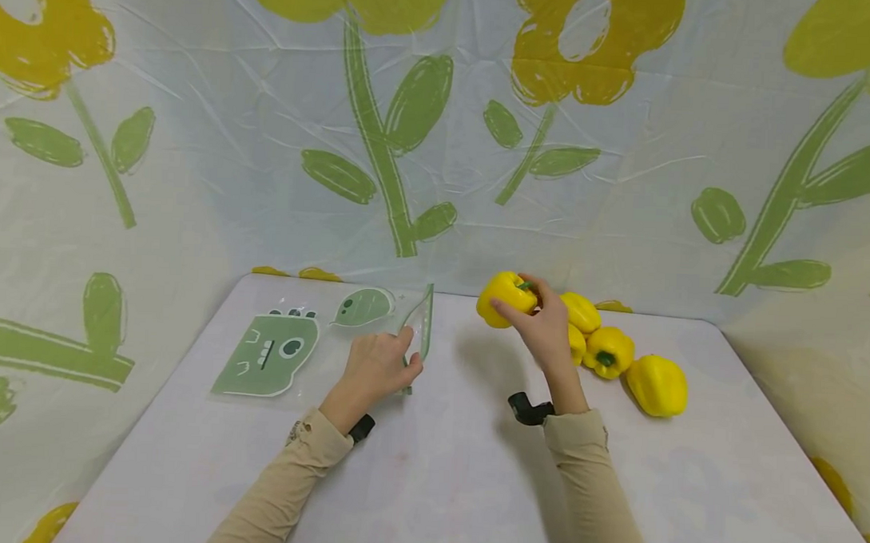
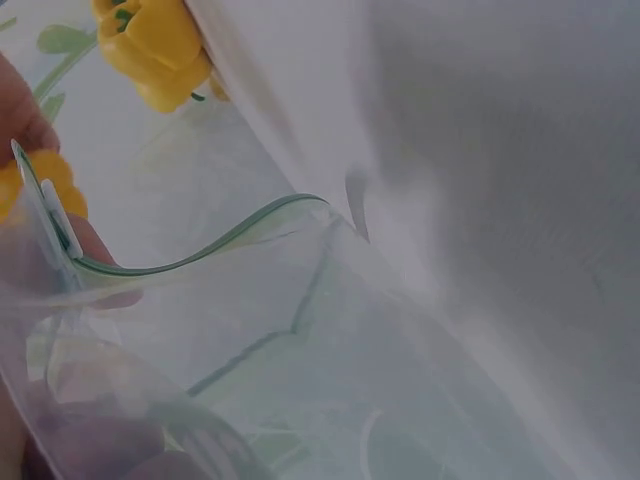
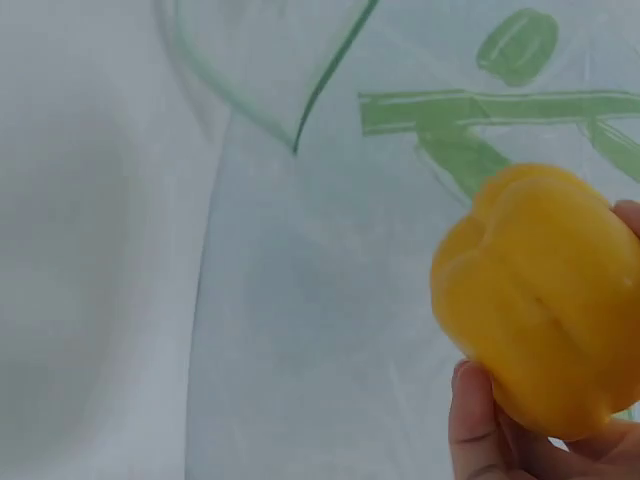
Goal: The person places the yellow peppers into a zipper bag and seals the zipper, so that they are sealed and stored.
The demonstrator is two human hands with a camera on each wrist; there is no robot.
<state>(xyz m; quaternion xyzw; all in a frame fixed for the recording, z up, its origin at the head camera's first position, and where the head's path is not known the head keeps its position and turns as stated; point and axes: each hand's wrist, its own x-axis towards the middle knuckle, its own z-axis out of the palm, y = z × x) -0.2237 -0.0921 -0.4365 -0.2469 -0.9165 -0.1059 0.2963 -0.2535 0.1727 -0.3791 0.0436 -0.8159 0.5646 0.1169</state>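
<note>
Sleeves: nearest the head camera we see two beige sleeves (image 1: 586, 476) reaching over the white table (image 1: 428, 479), each wrist wearing a black strap.
Right hand: our right hand (image 1: 544, 327) holds a yellow pepper (image 1: 506, 298) lifted off the table, fingers and thumb curled round it near its green stem. In the right wrist view the pepper (image 3: 545, 300) fills the lower right, with a fingertip under it.
Left hand: our left hand (image 1: 377, 365) pinches the edge of a clear bag (image 1: 420, 327) with a green zip rim, holding that edge up off the table. In the left wrist view the rim (image 2: 200, 250) curves open, and fingers show through the plastic at the left.
Pepper position: it is in the air, right of the bag and well apart from its mouth.
Other peppers: four more yellow peppers (image 1: 656, 385) lie clustered on the table right of the right hand, some touching.
Bag print: a green dinosaur face (image 1: 267, 353) lies flat on the table, left of the left hand.
Backdrop: a sheet with yellow flowers (image 1: 594, 45) and green stems hangs behind the table.
</note>
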